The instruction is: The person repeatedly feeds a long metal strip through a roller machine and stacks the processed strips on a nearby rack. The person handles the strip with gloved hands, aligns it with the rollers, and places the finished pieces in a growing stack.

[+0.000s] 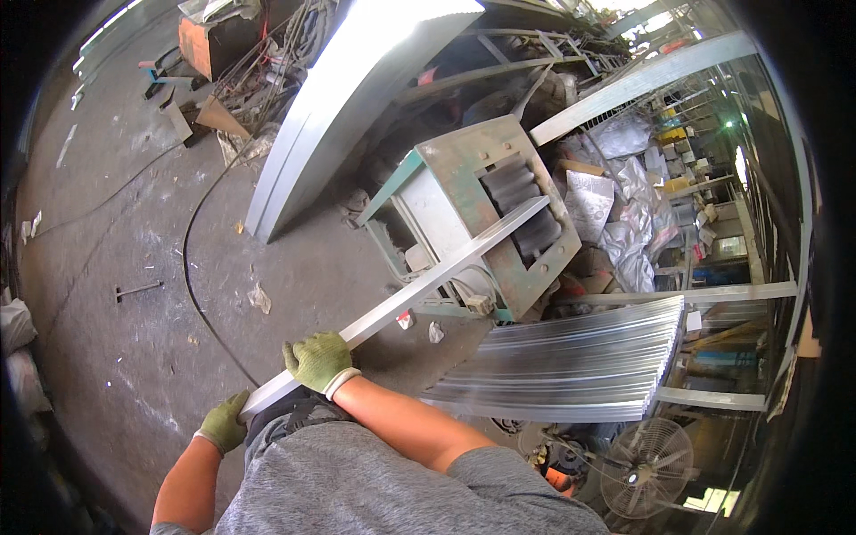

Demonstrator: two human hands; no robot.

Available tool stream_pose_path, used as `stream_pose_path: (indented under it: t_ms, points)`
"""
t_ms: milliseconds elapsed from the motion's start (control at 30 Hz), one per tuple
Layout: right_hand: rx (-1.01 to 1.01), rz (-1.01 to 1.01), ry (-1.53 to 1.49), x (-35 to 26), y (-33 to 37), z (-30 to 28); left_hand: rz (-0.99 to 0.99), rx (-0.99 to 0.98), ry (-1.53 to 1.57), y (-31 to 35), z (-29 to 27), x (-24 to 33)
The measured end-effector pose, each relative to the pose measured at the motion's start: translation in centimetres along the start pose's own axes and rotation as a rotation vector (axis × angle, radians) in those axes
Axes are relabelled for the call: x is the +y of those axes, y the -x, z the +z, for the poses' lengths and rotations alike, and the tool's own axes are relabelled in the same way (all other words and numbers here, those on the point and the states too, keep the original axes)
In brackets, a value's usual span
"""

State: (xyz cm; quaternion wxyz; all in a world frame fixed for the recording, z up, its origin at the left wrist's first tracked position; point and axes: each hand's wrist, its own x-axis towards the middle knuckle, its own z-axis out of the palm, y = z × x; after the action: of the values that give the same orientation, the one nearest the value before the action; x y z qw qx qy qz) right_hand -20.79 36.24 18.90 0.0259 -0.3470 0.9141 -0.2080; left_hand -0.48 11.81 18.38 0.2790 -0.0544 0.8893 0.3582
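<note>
A long, straight silvery metal bar (406, 294) slants from my waist up to the right, and its far end lies at the rollers (522, 201) of a worn green-and-rust machine (459, 147). My right hand (321, 361), in a green knit glove with a pale cuff, is closed over the bar a short way from its near end. Gloved the same way, my left hand (225, 422) grips that near end beside my left hip. The undersides of both grips are hidden, and I cannot tell whether the bar's far end touches the rollers.
Stacked ribbed metal profiles (562, 361) lie to my right, near a caged floor fan (646, 468). A large pale metal stack (348, 98) stands beyond the machine's left. A dark cable (187, 259) curves over the floor, near a small metal tool (140, 289). Crumpled silver sheeting (629, 209) is piled behind.
</note>
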Motion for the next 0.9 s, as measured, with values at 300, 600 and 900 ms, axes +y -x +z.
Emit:
stream_pose_path:
  t_ms: [300, 600, 900]
  points:
    - [0.097, 0.116, 0.118, 19.1, -2.5, -9.2, 0.068, -0.052, -0.007, -14.9, 1.4, 15.2]
    - [0.061, 0.087, 0.099, 23.5, -2.8, -10.9, -0.020, -0.101, -0.010, -18.6, 2.1, 19.2]
    - [-0.182, -0.240, -0.294, 9.8, 2.4, -3.9, -0.123, 0.028, -0.081, -5.0, 2.6, 6.1]
